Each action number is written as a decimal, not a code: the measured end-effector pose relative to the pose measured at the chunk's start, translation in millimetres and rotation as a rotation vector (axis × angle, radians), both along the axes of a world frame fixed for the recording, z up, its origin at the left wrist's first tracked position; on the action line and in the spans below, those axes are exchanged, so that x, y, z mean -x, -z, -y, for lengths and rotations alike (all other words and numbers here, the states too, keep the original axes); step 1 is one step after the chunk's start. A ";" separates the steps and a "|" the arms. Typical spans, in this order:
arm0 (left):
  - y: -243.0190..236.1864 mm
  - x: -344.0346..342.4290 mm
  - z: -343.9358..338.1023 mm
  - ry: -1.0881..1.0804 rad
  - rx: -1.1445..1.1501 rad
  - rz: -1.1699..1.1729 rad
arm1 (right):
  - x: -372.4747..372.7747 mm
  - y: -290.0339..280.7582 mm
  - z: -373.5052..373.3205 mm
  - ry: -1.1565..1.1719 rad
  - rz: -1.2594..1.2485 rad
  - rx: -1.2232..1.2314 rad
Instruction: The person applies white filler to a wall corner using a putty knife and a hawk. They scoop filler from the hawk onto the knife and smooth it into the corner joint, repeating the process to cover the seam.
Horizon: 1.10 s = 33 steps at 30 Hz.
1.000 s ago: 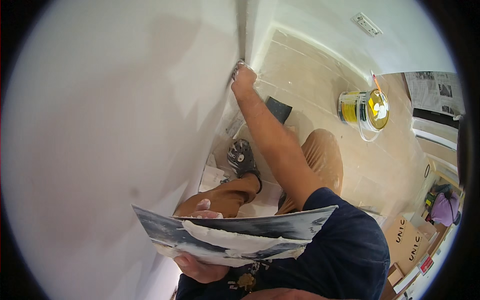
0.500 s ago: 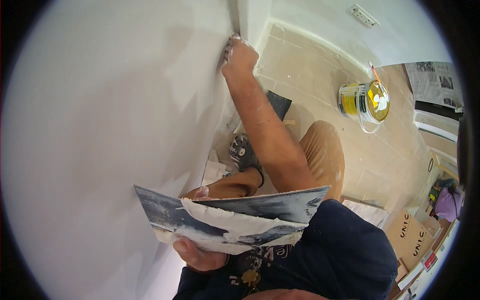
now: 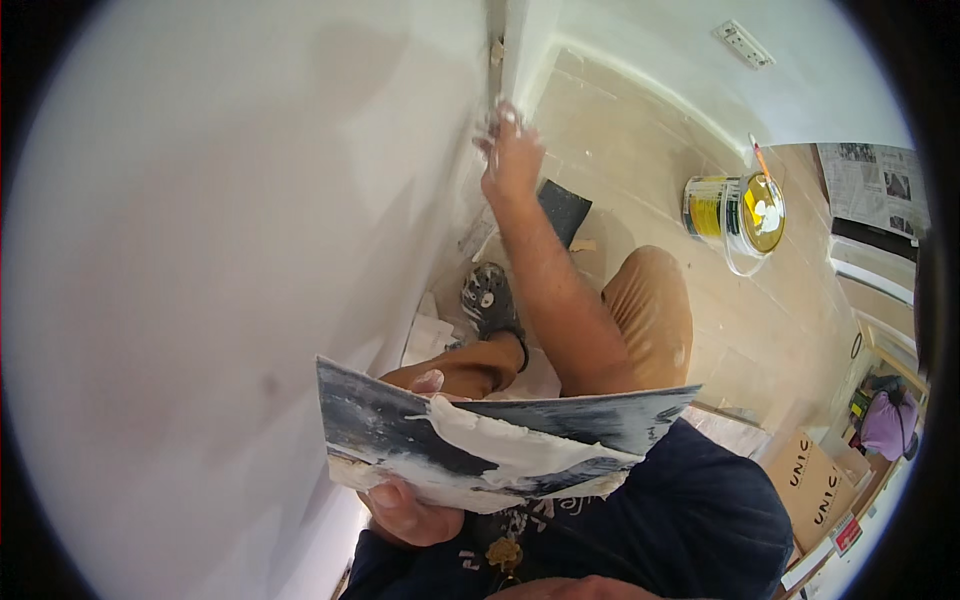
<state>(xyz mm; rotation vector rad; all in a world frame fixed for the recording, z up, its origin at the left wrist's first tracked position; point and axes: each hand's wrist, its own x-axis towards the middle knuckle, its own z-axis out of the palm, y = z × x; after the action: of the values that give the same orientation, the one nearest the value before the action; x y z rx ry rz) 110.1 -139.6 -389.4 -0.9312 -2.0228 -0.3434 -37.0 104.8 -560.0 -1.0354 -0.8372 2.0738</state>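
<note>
My left hand (image 3: pixel 410 512) grips a wide, dark, bent plastering sheet (image 3: pixel 375 425) from beneath, its thumb on the near edge and fingertips showing over the far edge. A thick band of white putty (image 3: pixel 520 445) lies across the sheet. Reaching out ahead, my right hand (image 3: pixel 515 160) hovers beside the foot of the white wall (image 3: pixel 220 280). White smears cover its fingers, which motion blurs, so I cannot make out whether they hold anything. Just beyond it, a narrow recess at the wall corner has a small pale lump (image 3: pixel 497 50) in it.
A paint bucket (image 3: pixel 715 210) with a brush (image 3: pixel 760 158) across its lid stands on the tiled floor. A dark flat sheet (image 3: pixel 565 212) lies beneath my right forearm. Newspaper (image 3: pixel 870 190), cardboard boxes (image 3: pixel 805 480) and a purple bag (image 3: pixel 885 425) are at the right.
My right hand has drawn back from the wall corner toward me, uncovering the pale lump in the recess. The plastering sheet in my left hand has shifted right in the view.
</note>
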 end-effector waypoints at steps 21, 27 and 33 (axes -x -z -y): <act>-44.5 -6.3 -24.8 0.386 -1.280 1.588 | 29.7 -56.6 -30.8 -0.125 -0.073 0.326; -46.5 -4.4 -26.4 0.332 -1.147 1.625 | 31.4 -56.9 -31.2 -0.083 -0.020 0.319; -43.9 -5.0 -25.1 0.292 -1.125 1.556 | 31.6 -62.5 -31.2 -0.072 0.021 0.353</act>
<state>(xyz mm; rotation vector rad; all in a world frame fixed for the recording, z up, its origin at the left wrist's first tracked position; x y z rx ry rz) 115.1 -114.5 -345.4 -0.0508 -2.1643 -2.6308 -68.6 136.0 -497.6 -1.2270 -0.5340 2.3302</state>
